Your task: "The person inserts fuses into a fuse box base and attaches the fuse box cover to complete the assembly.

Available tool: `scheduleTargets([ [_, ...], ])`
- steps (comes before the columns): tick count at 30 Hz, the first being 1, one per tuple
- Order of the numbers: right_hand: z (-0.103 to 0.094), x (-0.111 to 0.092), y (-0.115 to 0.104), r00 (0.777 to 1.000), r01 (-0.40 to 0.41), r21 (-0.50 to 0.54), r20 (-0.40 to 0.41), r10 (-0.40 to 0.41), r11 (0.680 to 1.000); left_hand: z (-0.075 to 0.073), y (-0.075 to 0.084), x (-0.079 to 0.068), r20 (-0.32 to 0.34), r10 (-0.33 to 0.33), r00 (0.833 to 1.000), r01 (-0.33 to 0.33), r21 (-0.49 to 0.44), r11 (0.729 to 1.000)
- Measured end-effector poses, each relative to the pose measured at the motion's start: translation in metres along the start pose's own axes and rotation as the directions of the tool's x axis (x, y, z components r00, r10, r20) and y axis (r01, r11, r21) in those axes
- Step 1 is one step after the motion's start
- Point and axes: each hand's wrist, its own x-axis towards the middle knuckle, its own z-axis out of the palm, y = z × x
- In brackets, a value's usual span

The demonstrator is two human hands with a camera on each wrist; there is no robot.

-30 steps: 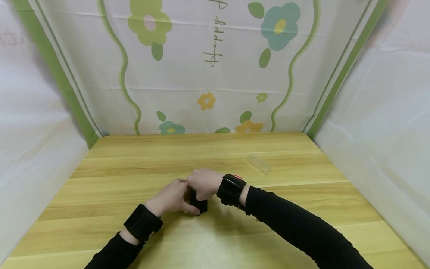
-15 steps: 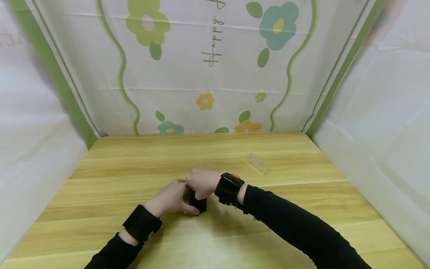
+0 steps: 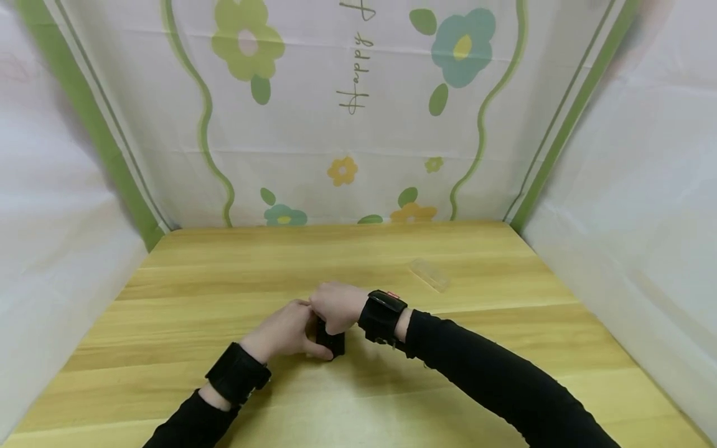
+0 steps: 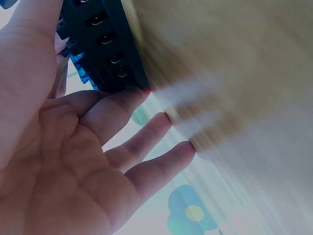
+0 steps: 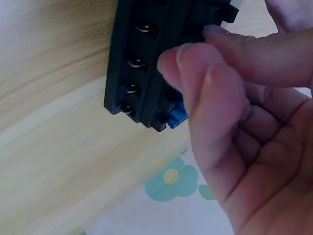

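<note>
A black terminal block (image 3: 330, 342) with a row of metal screws stands on the table under both hands. My left hand (image 3: 285, 328) grips it, thumb at the near end and a finger at the far end. In the left wrist view its other fingers (image 4: 161, 169) are spread away from the block. My right hand (image 3: 340, 306) reaches over the top, thumb and curled fingers pinching at the block's side. A blue part (image 5: 177, 115) shows beside those fingertips. Whether something small is between them I cannot tell.
On the wooden table (image 3: 476, 367), beyond the right hand and to its right, lies a clear plastic strip (image 3: 429, 275). A white floral cloth (image 3: 358, 134) hangs behind the table's back edge, with white cloth on both sides.
Both hands stay at the block with hardly any movement. The head view shifts slightly.
</note>
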Motion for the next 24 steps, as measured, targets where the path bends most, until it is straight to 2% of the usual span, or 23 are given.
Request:
scheduleTargets([
  [4, 0.005, -0.002, 0.004, 1.0, 0.022, 0.028, -0.01, -0.022, 0.999, 0.001, -0.001, -0.002, 0.008, -0.016, 1.0, 0.016, -0.004, 1.0],
  [14, -0.011, -0.009, 0.01, 0.994, 0.037, 0.073, 0.097, -0.043, 0.997, -0.002, -0.001, -0.001, 0.026, -0.038, 0.999, 0.037, 0.033, 0.999],
  [24, -0.007, -0.005, 0.01, 0.996, 0.023, 0.002, 0.082, -0.023, 1.0, -0.002, 0.0, 0.0, 0.029, -0.045, 0.999, 0.044, 0.018, 0.999],
])
